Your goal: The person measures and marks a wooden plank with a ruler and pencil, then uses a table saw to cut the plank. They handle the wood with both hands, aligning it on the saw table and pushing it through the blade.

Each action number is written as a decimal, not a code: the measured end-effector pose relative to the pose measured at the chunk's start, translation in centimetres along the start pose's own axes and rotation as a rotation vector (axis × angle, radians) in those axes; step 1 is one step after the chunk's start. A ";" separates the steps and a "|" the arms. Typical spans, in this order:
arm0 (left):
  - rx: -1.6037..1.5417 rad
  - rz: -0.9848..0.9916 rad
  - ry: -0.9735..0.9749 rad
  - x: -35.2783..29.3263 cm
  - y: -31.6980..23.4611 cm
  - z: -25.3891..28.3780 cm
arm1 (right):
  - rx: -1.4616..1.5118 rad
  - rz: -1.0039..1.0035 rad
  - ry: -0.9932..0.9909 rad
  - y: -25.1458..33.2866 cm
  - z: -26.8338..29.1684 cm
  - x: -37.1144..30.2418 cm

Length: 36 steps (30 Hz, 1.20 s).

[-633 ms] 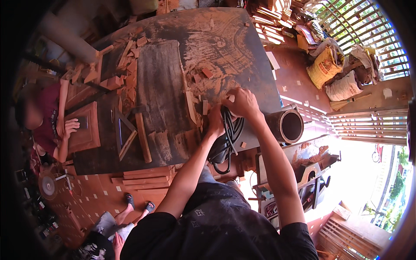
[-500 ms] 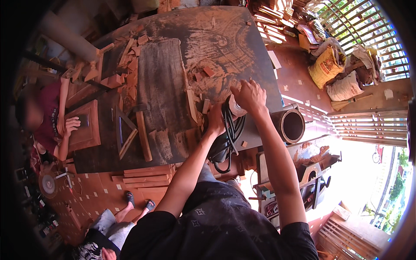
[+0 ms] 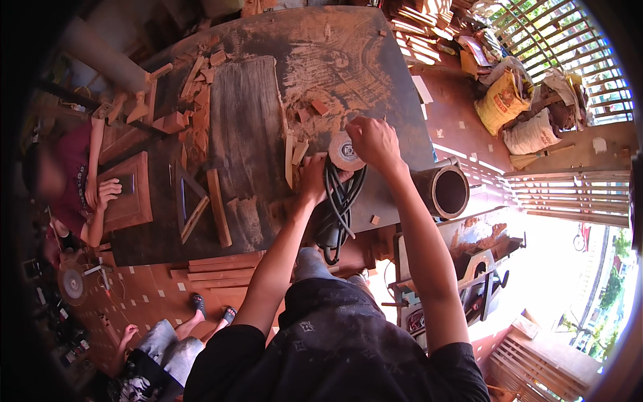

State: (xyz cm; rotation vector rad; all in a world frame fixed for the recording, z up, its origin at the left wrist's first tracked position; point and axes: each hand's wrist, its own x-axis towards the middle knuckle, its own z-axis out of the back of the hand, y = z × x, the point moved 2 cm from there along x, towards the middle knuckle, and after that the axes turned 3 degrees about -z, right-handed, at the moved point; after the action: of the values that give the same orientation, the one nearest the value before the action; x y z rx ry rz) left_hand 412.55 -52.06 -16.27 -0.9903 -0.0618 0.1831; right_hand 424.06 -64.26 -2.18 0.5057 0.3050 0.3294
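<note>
I hold an angle grinder with its round pale disc (image 3: 346,151) turned up toward me, above the near right part of the dark worktable (image 3: 261,161). My left hand (image 3: 315,177) is closed around the tool just beside the disc, partly hidden by the cord. A black cord (image 3: 343,211) hangs in loops below the disc, over the grinder's dark body (image 3: 328,236). My right hand (image 3: 376,146) is closed at the disc's right rim. Its curled fingers hide exactly what they pinch there.
Wood offcuts (image 3: 319,107) and sawdust lie on the table, with a triangular frame (image 3: 189,204) to the left. At the left edge, another person's hand (image 3: 107,192) rests on a framed wooden panel (image 3: 137,201). A wide pipe (image 3: 447,192) sits by the right edge; sacks (image 3: 504,100) stand beyond.
The grinder and both hands have shifted slightly left. The disc has tilted so that its face and centre now show. The seated person at lower left has moved an arm.
</note>
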 end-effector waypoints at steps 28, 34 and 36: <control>-0.085 -0.313 0.060 0.7 -3.7 5.2 | -0.281 0.284 -0.063 -0.7 -2.7 -1.3; 0.150 -0.322 0.058 2.4 -5.5 3.2 | -0.204 0.384 -0.106 -2.6 -2.9 -1.6; 0.088 -0.279 0.036 2.4 -5.6 2.9 | -0.123 0.482 -0.106 -2.8 -2.5 -1.5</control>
State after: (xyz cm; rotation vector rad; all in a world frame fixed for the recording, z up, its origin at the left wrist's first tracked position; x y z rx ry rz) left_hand 415.21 -52.23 -10.10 -0.8868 -0.1564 -0.0878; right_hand 422.46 -66.08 -5.40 0.4699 0.0551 0.7815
